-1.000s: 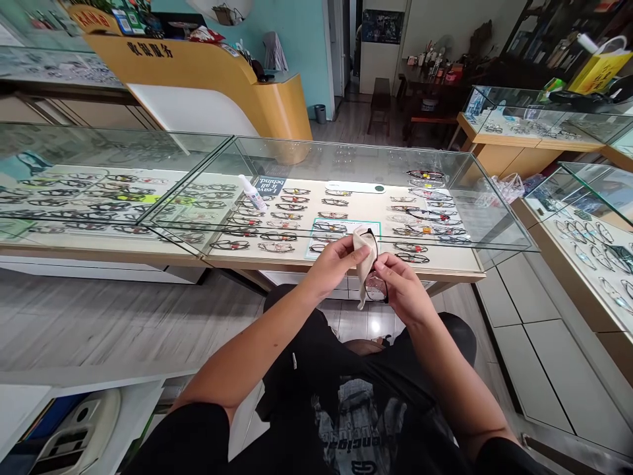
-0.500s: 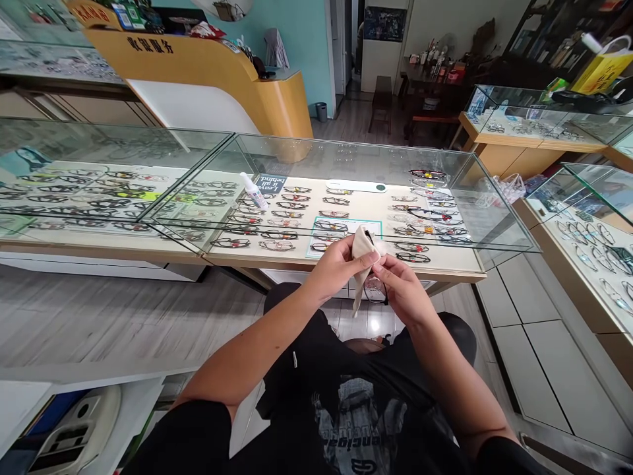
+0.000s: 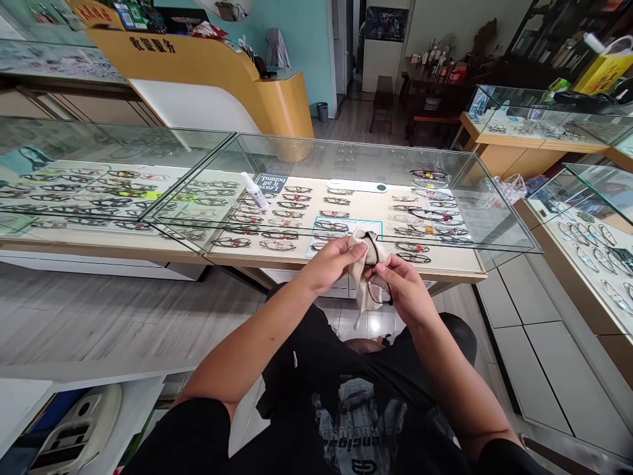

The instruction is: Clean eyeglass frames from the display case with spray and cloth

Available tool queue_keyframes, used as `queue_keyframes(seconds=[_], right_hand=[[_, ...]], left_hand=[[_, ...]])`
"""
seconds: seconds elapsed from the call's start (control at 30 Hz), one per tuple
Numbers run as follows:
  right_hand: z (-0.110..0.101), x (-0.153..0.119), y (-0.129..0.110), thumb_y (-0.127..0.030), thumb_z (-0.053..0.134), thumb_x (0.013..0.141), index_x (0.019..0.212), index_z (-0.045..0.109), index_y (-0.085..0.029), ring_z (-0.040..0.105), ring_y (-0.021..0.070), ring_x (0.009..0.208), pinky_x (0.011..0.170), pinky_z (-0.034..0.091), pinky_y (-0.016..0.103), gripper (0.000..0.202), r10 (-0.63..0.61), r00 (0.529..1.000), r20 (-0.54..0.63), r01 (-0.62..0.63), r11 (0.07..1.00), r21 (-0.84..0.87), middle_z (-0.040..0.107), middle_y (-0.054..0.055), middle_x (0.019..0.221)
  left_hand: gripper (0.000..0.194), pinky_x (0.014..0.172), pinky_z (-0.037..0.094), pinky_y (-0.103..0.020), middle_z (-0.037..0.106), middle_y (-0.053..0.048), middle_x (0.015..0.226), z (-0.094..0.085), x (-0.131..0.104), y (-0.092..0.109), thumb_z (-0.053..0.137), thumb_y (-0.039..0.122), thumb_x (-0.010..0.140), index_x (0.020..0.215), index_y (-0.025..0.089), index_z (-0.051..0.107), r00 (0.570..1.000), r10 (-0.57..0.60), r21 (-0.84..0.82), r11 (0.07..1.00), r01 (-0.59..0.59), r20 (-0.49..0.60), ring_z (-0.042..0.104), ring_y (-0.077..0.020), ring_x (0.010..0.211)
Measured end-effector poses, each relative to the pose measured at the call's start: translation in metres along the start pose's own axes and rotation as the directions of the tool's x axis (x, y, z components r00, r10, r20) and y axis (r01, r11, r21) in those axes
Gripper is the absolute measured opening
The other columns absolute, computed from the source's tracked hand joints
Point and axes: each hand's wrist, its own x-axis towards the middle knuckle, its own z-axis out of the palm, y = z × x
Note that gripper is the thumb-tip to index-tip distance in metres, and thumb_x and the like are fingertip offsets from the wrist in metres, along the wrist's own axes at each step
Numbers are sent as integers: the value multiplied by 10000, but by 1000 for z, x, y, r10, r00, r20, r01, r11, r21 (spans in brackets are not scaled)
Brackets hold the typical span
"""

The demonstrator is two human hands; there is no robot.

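Note:
Just past the front edge of the glass display case, my left hand (image 3: 330, 265) pinches a cream cloth (image 3: 363, 290), which hangs down below the fingers. Dark-rimmed glasses (image 3: 380, 290) are held between my two hands. One round lens hangs low beside the cloth, and the upper part of the frame lies against the cloth. My right hand (image 3: 403, 285) grips the glasses near their middle, its fingertips close to the cloth. A white spray bottle (image 3: 255, 192) stands on the case, left of my hands.
The glass display case (image 3: 346, 258) stretches across in front of me, with rows of eyeglasses inside. More cases (image 3: 534, 142) stand at the right. A yellow counter (image 3: 198, 66) is behind. At lower left, a white shelf (image 3: 89, 376) holds a pale device (image 3: 79, 432).
The cloth has opened out and hangs lower, showing more of the glasses' upper rim. The lower lens has shifted slightly right and is more visible. My left hand has moved slightly left.

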Motion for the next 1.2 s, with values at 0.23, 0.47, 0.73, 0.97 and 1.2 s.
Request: queue_keyframes(seconds=[0.23, 0.47, 0.73, 0.97, 1.2], right_hand=[[1, 3, 4, -482, 882, 853, 803, 704, -228, 635, 177, 779, 780, 516, 321, 314, -63, 995, 77, 67, 997, -44, 748, 26, 828], [-3, 4, 12, -463, 882, 860, 853, 716, -248, 652, 184, 831, 843, 508, 318, 272, -75, 997, 35, 77, 995, -57, 765, 16, 848], [-12, 1, 2, -470, 880, 848, 826, 725, -233, 653, 166, 744, 730, 513, 293, 284, -30, 999, -29, 30, 1000, 3, 789, 35, 859], [-14, -1, -14, -453, 925, 783, 818, 743, -217, 703, 151, 784, 654, 530, 235, 300, 89, 990, -110, -75, 989, 125, 790, 41, 921], [-6, -6, -16, -496, 959, 719, 812, 795, -178, 672, 136, 708, 589, 549, 232, 370, 225, 969, -98, -216, 971, 99, 765, 50, 878]], left_hand=[[471, 605, 523, -242, 688, 8, 739, 4, 0, 0, 1018, 386, 672, 911, 143, 692, 999, 19, -52, 998, -17, 41, 603, -103, 591], [508, 566, 519, -236, 675, -4, 713, 4, 1, -4, 934, 565, 759, 883, 137, 691, 998, -52, -90, 995, 48, -38, 605, -107, 572], [504, 691, 554, -261, 751, -40, 881, -18, -3, -3, 876, 579, 820, 1059, 157, 739, 998, 57, 144, 988, -51, -36, 685, -163, 755], [352, 654, 508, -258, 739, -33, 789, -30, -12, -21, 619, 454, 1051, 1150, 150, 768, 768, 634, 764, 540, -354, -92, 652, -155, 689], [493, 1058, 596, -377, 727, -154, 1432, -36, -10, -16, 427, 140, 1090, 1557, 191, 579, 489, 732, 787, -105, -609, 476, 701, -250, 1343]])
